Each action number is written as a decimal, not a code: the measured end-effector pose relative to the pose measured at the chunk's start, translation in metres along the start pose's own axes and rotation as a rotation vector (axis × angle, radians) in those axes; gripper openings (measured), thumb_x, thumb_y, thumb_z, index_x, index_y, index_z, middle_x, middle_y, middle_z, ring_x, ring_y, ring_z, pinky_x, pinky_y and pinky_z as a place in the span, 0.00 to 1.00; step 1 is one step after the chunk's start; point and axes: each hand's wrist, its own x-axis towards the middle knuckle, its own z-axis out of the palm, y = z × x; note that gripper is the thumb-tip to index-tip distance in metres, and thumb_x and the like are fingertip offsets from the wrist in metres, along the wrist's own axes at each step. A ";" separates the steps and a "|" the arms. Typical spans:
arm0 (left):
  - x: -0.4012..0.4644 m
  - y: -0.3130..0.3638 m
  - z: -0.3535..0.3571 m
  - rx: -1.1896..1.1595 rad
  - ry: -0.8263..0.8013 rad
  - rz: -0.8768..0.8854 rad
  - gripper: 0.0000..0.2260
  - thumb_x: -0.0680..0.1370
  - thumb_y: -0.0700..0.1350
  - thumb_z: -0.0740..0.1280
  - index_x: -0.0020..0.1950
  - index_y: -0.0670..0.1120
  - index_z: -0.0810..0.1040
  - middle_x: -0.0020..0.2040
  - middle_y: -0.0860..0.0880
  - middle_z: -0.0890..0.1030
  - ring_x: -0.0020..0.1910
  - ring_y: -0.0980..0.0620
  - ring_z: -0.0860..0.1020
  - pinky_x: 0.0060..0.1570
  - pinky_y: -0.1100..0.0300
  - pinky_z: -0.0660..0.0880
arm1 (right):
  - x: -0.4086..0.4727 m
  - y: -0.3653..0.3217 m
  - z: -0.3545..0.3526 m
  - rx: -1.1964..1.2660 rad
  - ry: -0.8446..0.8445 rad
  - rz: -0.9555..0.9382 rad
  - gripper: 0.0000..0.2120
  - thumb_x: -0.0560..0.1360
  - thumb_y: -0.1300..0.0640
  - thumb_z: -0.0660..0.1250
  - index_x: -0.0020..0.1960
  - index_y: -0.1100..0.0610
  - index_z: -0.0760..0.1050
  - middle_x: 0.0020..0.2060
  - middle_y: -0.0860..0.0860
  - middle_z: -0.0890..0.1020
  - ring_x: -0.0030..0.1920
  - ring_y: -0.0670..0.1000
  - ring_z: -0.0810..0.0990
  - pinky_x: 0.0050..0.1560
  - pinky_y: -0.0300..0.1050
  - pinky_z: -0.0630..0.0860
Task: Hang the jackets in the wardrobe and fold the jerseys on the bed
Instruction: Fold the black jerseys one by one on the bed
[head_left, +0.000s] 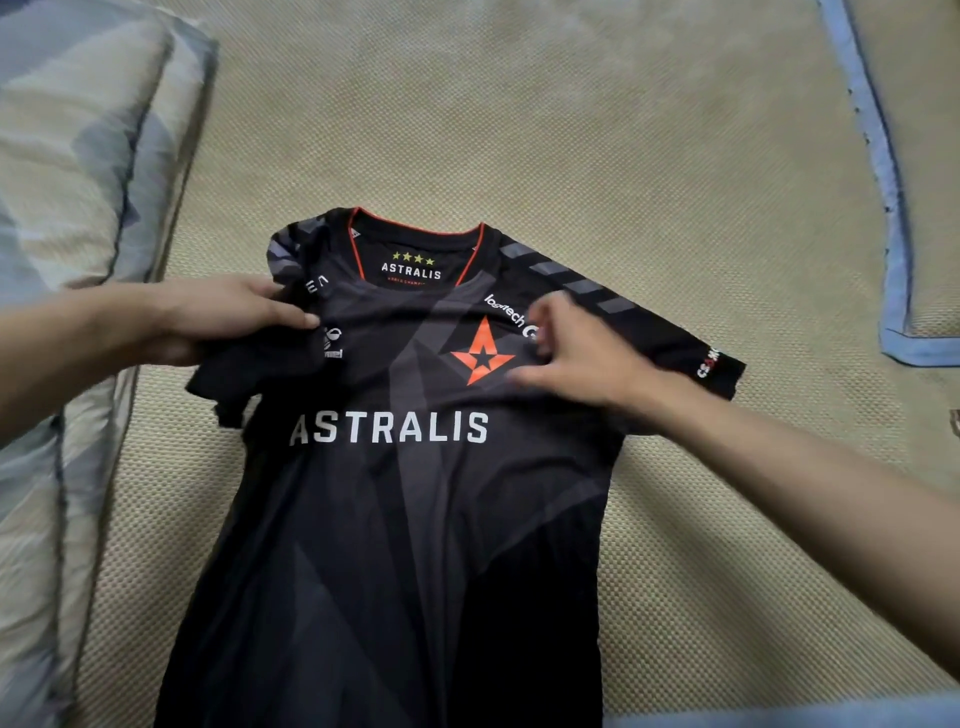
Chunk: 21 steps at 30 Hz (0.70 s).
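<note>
While the black Astralis jersey (405, 467) lies face up along the centre of the frame, collar toward the top, neither sleeve is folded cleanly yet.

Head view, the only one:
- Jersey rests on the beige textured bed cover (675, 156). Hem runs out of the bottom edge. Sleeve at centre right lies flat and spread; sleeve at centre left is bunched and lifted.
- Left hand (218, 317), centre left: fingers and thumb curled round the bunched sleeve and shoulder cloth, gripping it.
- Right hand (576, 353), just right of the orange star crest: blurred. Fingers look bent, tips on or in the chest fabric. Cannot tell whether it pinches the cloth or only presses it.
- Striped pillow (67, 182) along the left edge, close to the gripped sleeve. Blue-trimmed cover edge (893, 208) at upper right, well apart from the jersey.

Risks, as judged:
- Fabric looks thin and slick. Pulling the left sleeve across could drag the whole body sideways if the right hand is not anchoring the chest.
- Bunched sleeve may fold in crumpled, leaving a lump under the fold.
- Textured cover may hold the back layer while the front slides, skewing the side seams.
- Lower body shows soft ripples; folded over unsmoothed, they set as creases.
</note>
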 end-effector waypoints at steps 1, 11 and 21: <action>0.002 0.007 0.014 -0.050 -0.022 0.029 0.08 0.82 0.40 0.66 0.58 0.44 0.82 0.55 0.44 0.87 0.46 0.50 0.87 0.39 0.60 0.84 | -0.009 -0.026 0.013 0.225 -0.117 -0.007 0.39 0.64 0.43 0.82 0.67 0.51 0.66 0.56 0.45 0.78 0.56 0.46 0.81 0.62 0.47 0.77; 0.039 0.046 0.088 0.027 -0.121 0.254 0.14 0.82 0.31 0.57 0.63 0.43 0.74 0.62 0.41 0.82 0.54 0.41 0.84 0.53 0.50 0.81 | 0.011 -0.048 0.096 1.212 0.310 0.373 0.18 0.66 0.61 0.70 0.56 0.57 0.74 0.45 0.52 0.80 0.49 0.54 0.81 0.49 0.53 0.80; 0.119 0.060 0.078 1.223 0.177 0.482 0.15 0.75 0.48 0.73 0.59 0.51 0.75 0.60 0.46 0.78 0.58 0.42 0.78 0.54 0.49 0.77 | 0.022 -0.002 0.096 1.448 0.460 0.616 0.11 0.81 0.51 0.61 0.61 0.50 0.76 0.57 0.51 0.83 0.59 0.56 0.82 0.64 0.59 0.78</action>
